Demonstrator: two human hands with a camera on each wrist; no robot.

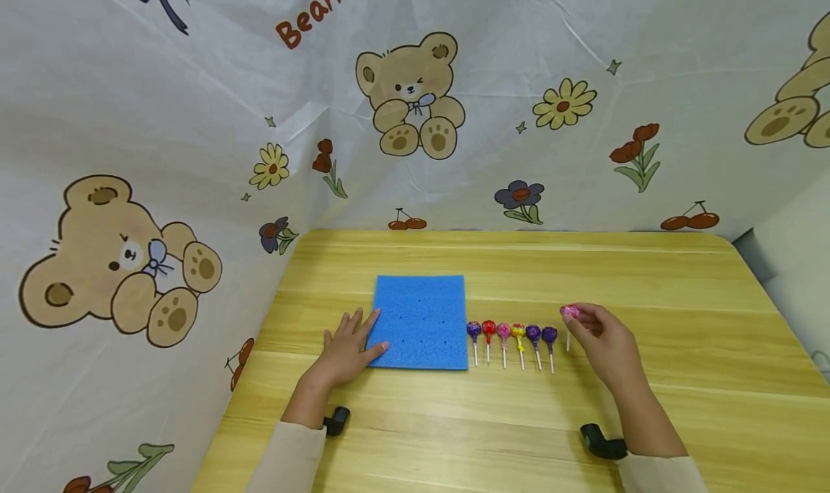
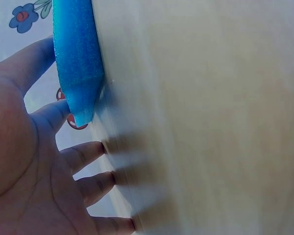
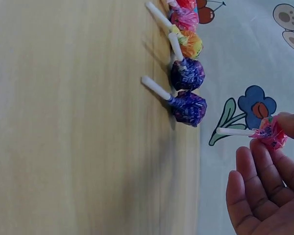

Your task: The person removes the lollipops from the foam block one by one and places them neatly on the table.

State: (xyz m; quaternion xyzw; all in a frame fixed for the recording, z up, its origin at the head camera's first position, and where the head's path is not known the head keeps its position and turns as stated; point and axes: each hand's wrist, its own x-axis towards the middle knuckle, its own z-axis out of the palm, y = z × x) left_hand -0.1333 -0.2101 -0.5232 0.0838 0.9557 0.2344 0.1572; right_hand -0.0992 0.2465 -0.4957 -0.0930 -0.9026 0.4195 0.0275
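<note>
My left hand [image 1: 344, 350] lies spread at the left edge of a blue foam sheet [image 1: 421, 291], thumb and index finger on it. In the left wrist view the other fingertips touch the table beside the foam [image 2: 78, 54]. Small dark holes dot the sheet. My right hand [image 1: 606, 338] pinches a pink-wrapped lollipop [image 1: 569, 311] by its head between thumb and fingers. Its white stick points away from the palm in the right wrist view, where the lollipop [image 3: 270, 133] is held above the table.
Several lollipops stand in a row right of the foam, heads to the back: purple [image 1: 475, 329], red [image 1: 489, 327], pink [image 1: 503, 330], yellow [image 1: 518, 330] and two more dark purple ones [image 1: 550, 334]. A bear-print cloth [image 1: 493, 60] hangs behind the wooden table [image 1: 454, 435].
</note>
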